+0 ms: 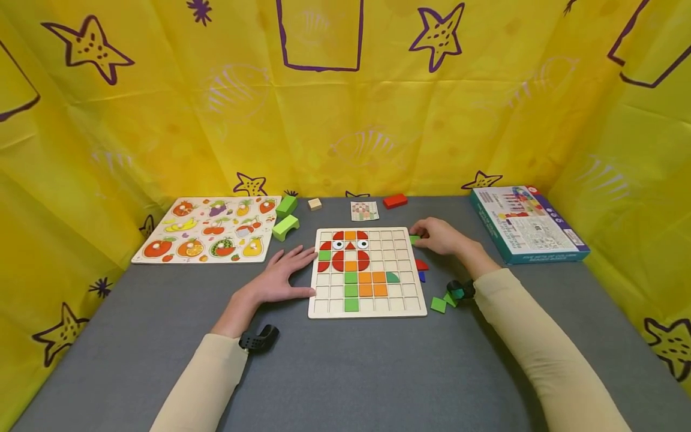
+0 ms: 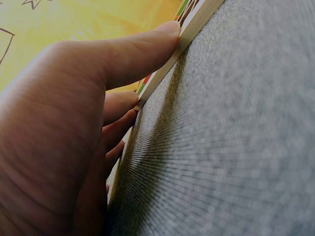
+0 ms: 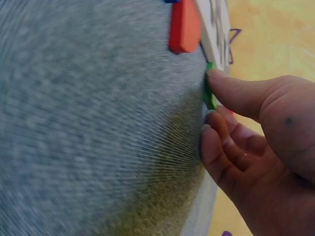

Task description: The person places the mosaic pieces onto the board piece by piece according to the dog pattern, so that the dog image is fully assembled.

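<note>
A wooden grid board point(image 1: 407, 306) lies on the table, with red, green, orange and white tiles filling part of its cells in a figure with two round eyes. Along its left edge rests my left hand point(image 1: 281, 277), fingers extended and thumb point(image 2: 147, 51) touching the rim. Beside the board's upper right corner, my right hand point(image 1: 439, 236) pinches a green tile point(image 3: 210, 91) between thumb and fingers, low over the cloth. A red half-round piece point(image 1: 421, 264) and a blue piece point(image 1: 422, 276) lie by the board's right edge. Two loose green tiles point(image 1: 438, 305) sit nearer me.
Behind the board is a small pattern card point(image 1: 364, 211), with a red block point(image 1: 395, 201) and a pale block point(image 1: 315, 204) near it. A fruit puzzle board point(image 1: 252, 254) and green blocks point(image 1: 286, 227) are on the left. At right lies a game box point(image 1: 531, 225).
</note>
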Tool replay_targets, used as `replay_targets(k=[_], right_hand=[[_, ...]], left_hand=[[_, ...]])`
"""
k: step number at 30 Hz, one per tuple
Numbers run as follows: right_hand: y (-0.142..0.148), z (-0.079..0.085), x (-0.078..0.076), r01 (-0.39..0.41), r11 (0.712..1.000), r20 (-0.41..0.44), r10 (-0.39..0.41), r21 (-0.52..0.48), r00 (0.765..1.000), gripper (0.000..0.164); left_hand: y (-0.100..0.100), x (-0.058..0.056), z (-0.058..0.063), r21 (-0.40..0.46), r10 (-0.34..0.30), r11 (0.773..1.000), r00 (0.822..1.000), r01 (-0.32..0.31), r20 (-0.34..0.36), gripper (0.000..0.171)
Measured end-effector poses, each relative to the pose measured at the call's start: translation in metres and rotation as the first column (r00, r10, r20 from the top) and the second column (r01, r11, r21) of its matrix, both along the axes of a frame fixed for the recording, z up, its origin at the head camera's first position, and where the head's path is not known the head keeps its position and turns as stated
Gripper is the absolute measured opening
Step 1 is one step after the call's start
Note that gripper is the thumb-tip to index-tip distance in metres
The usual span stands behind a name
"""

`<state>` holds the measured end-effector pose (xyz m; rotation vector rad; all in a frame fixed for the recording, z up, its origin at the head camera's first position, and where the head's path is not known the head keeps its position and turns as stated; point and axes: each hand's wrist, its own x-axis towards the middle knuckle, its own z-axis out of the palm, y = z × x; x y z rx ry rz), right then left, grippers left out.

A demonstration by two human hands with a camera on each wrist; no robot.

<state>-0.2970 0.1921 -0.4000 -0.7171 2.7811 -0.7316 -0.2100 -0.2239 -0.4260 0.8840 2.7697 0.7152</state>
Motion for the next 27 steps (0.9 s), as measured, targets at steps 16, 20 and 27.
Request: replay_targets(k=[16, 20, 27], right_hand=[[0.006, 0.012, 0.014, 0.071, 0.992, -0.021, -0.074, -0.100, 0.997, 0.011], [0.006, 0.018, 0.019, 0.079, 0.990, 0.009, -0.078, -0.120, 0.997, 0.013], [0.001, 0.026, 0.032, 0.052, 0.989, 0.049, -0.045, -0.140, 0.998, 0.013]], left_hand=[[0.001, 0.001, 0.001, -0.002, -0.002, 1.000, 1.000, 0.002, -0.004, 0.093], [0.001, 0.001, 0.002, -0.005, 0.002, 1.000, 1.000, -0.002, 0.002, 0.093], [0.001, 0.001, 0.001, -0.004, 0.001, 1.000, 1.000, -0.001, 0.004, 0.093]])
